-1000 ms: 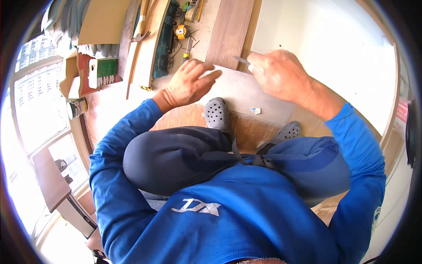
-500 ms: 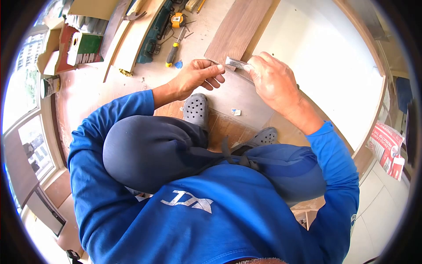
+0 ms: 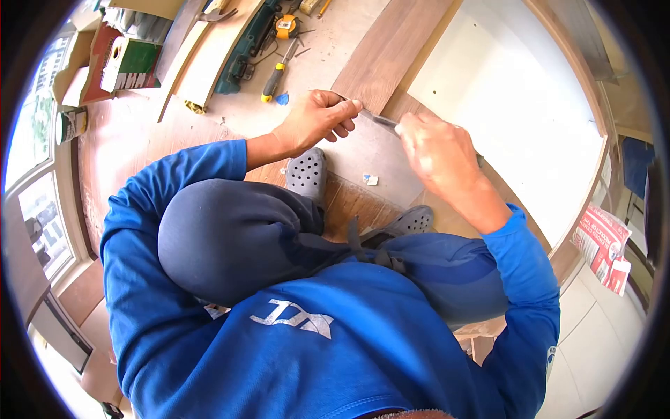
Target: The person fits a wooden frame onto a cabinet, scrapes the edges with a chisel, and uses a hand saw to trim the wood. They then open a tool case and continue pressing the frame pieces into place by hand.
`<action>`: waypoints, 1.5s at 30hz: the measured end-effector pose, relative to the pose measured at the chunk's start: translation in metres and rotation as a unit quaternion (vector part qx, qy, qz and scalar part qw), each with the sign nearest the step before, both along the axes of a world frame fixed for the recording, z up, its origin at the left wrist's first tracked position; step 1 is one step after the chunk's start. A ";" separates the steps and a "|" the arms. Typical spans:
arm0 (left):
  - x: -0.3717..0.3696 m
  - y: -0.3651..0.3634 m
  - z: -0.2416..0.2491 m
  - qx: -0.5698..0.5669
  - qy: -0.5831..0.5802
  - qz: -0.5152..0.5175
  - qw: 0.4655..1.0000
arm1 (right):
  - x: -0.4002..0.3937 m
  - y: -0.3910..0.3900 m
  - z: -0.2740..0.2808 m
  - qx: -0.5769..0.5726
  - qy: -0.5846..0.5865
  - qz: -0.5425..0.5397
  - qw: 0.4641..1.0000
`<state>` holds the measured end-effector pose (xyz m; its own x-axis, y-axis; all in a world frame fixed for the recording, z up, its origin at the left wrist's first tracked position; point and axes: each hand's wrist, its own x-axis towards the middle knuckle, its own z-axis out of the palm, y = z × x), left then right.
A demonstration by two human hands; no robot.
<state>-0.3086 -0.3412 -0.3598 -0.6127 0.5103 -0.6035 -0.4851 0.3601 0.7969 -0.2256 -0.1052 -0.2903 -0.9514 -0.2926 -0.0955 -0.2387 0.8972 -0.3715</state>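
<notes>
My right hand (image 3: pixel 440 150) is closed around a chisel (image 3: pixel 382 120), its flat grey metal blade pointing left towards my other hand. The handle is hidden inside my fist. Thumb and forefinger of my left hand (image 3: pixel 321 122) are pinched together close to the blade's end; what they hold is too small and thin to make out. Both hands are raised above the floor, in front of my knees. Behind them lies a brown wood-grain plank (image 3: pixel 391 52).
On the floor ahead lie a yellow-grey screwdriver (image 3: pixel 278 73), an orange tape measure (image 3: pixel 286 26), a teal power tool (image 3: pixel 241 59) and long boards (image 3: pixel 206 66). A hammer (image 3: pixel 216 15) rests at the upper left. A white panel (image 3: pixel 516 105) is at right, near a red-white bag (image 3: pixel 604 244).
The chisel has turned so its blade shows more edge-on, and my right hand has shifted slightly down. My left hand stays pinched near it. The view has shifted a little.
</notes>
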 end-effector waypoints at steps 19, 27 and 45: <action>0.002 0.000 -0.001 -0.030 0.041 -0.021 0.999 | 0.004 -0.020 0.001 0.174 0.087 0.069 0.978; 0.003 0.001 0.001 -0.033 0.044 -0.017 0.998 | -0.002 -0.015 0.034 0.198 -0.078 0.062 0.975; 0.002 -0.001 -0.007 0.020 0.012 0.005 1.000 | -0.025 -0.005 -0.033 -0.037 0.153 0.170 0.973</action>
<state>-0.3061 -0.3423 -0.3669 -0.6324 0.5267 -0.5681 -0.4691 0.3232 0.8219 -0.2508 -0.1099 -0.3232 -0.7790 -0.5906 0.2107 -0.6266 0.7206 -0.2967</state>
